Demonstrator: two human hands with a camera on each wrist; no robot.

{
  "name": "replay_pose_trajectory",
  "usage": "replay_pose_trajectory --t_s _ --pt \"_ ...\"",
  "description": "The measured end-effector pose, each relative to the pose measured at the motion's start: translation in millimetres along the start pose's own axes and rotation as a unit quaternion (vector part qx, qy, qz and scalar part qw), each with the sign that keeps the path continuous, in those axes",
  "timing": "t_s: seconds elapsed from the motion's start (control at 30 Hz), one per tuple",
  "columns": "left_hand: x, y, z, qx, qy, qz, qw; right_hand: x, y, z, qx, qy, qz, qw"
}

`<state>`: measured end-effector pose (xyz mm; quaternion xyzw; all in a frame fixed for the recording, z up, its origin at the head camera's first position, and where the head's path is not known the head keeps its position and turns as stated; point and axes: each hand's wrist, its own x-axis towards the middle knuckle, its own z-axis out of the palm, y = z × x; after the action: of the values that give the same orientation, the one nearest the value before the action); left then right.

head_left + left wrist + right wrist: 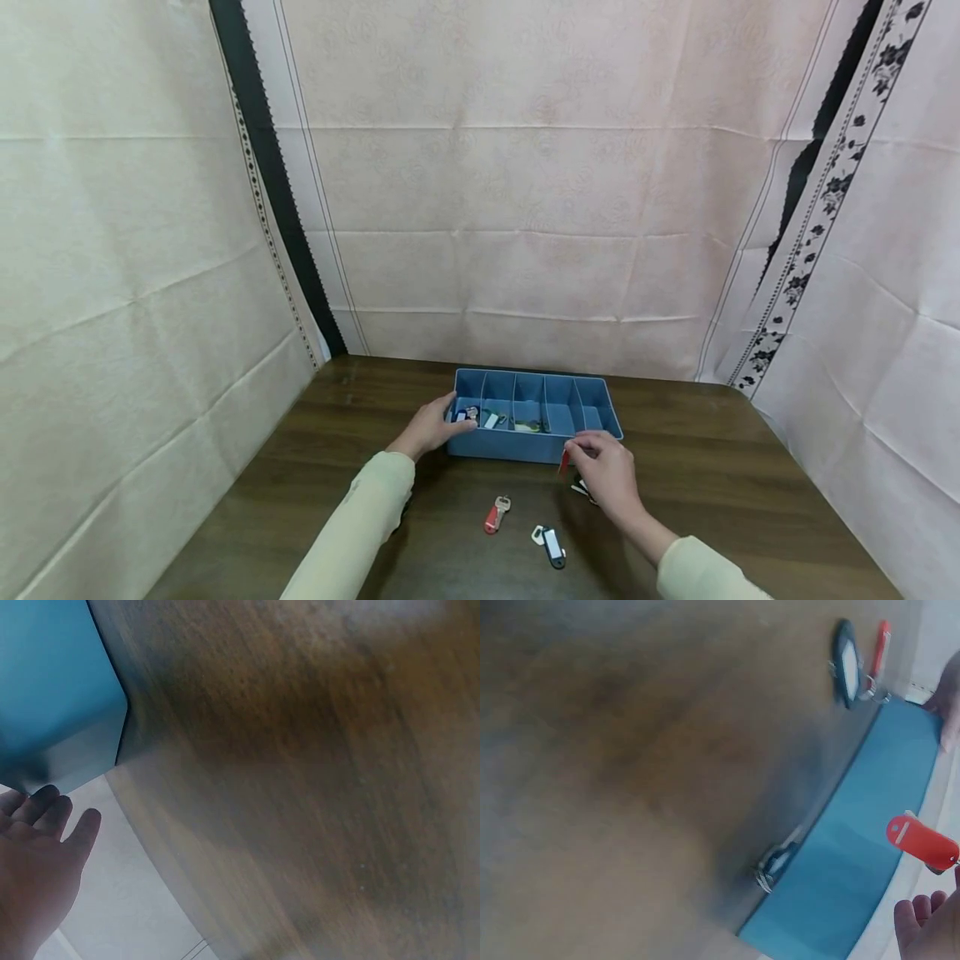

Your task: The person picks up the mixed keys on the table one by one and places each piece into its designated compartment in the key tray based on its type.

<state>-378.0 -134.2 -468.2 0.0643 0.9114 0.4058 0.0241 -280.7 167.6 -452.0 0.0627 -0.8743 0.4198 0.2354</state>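
Note:
A blue divided box point(510, 447) stands on the table, its several compartments in one row. My left hand point(433, 427) grips its left end, thumb over the front rim; in the left wrist view the fingers point(46, 804) meet the box's end wall. Just in front of the box's right part, my right hand point(606, 475) pinches a red key tag point(924, 841) near its ring end, so the tag hangs down. Dark tags with keys point(469, 413) lie in the leftmost compartment, a white-labelled tag point(492, 421) in the second, a yellowish tag point(528, 426) in the third.
On the table before the box lie a red key tag with a key point(492, 517), a dark blue tag with a white label point(553, 547) and a dark tag with a key point(778, 861) close to the box's front. Pale cloth point(487, 192) hangs behind and at both sides.

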Motion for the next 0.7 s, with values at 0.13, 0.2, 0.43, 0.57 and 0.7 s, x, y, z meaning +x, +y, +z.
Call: replay_pose_trajectory --t_s 0.13,0.2,0.43,0.57,0.7 --pt "0.8 0.1 0.8 -0.005 -0.002 -0.004 1.0 9.5 -3.9 -4.3 0.02 -0.003 0.016 0.9997" --pt "1.2 0.4 1.1 -0.011 -0.003 -0.005 0.9999 14.8 -5.0 -6.5 0.032 -0.008 0.025 0.9992" --pt "0.5 2.3 0.5 -0.022 -0.002 -0.008 0.9997 34.1 -4.5 -13.1 0.039 -0.014 0.052 0.9978" --pt "-0.1 2.9 0.0 -0.023 -0.002 -0.011 0.9997 46.4 -1.6 -13.0 0.031 0.001 0.057 0.9979" --pt "0.1 3.8 -0.7 -0.024 -0.003 -0.01 0.9997 57.7 0.2 -12.1 0.037 0.01 0.067 0.9971"
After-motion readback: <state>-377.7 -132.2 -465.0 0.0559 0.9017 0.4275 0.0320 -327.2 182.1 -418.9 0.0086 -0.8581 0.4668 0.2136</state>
